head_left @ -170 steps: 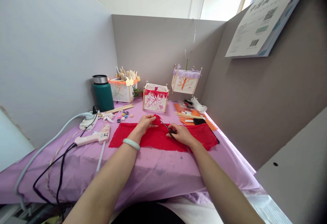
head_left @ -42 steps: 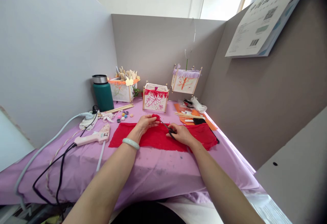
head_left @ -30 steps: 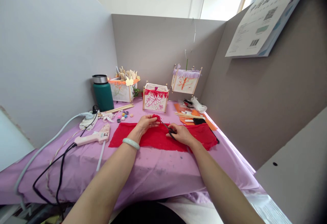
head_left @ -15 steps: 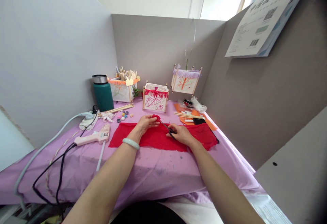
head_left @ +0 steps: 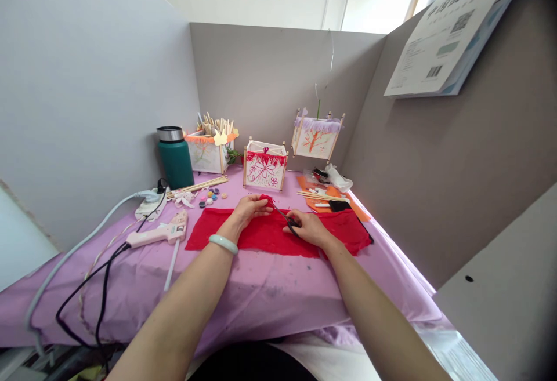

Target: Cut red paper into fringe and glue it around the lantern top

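Note:
My left hand [head_left: 251, 211], with a pale bangle [head_left: 223, 244] on its wrist, pinches a small piece of red fabric [head_left: 267, 198]. In my right hand [head_left: 308, 228] is a pair of dark scissors [head_left: 292, 223], the fingers closed round the handles. The scissor blades point up and left and reach the edge of the pinched piece. Beneath both hands a wide strip of red cloth [head_left: 270, 242] lies spread on the table. Just beyond them stands a white paper lantern [head_left: 264, 171] with stick corners, red fringe and a drawn flower.
A pink glue gun [head_left: 161, 233] with black cables lies left, near a green bottle [head_left: 175, 158]. Behind are a box of sticks [head_left: 209, 155] and a hanging lantern [head_left: 315, 137] with purple fringe. Orange sheets [head_left: 311, 187] and thin sticks lie right. Grey partitions [head_left: 278, 73] enclose the table.

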{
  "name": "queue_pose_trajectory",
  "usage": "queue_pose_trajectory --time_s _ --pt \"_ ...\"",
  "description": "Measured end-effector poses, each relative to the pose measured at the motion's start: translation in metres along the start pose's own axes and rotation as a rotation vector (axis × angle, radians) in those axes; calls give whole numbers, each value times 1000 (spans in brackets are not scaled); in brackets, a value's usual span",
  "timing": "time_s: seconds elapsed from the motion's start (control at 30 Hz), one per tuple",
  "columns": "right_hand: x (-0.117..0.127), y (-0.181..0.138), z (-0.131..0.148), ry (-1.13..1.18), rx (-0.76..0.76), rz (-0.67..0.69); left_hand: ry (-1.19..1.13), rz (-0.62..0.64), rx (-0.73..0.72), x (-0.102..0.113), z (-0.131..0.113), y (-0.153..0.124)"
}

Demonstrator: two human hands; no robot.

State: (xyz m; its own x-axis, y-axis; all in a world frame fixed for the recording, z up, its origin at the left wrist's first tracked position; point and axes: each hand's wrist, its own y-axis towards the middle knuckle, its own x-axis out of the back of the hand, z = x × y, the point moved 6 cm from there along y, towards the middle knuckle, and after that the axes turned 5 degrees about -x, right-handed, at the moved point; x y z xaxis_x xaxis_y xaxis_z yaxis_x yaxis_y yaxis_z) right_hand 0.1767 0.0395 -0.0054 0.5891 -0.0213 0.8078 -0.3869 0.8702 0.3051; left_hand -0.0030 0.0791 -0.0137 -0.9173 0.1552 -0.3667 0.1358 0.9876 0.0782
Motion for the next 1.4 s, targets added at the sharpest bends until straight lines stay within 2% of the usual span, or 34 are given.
queue_pose_trajectory --time_s 1.4 --pt "-1 1 -3 -16 -5 2 30 -18 14 -2 -1 -2"
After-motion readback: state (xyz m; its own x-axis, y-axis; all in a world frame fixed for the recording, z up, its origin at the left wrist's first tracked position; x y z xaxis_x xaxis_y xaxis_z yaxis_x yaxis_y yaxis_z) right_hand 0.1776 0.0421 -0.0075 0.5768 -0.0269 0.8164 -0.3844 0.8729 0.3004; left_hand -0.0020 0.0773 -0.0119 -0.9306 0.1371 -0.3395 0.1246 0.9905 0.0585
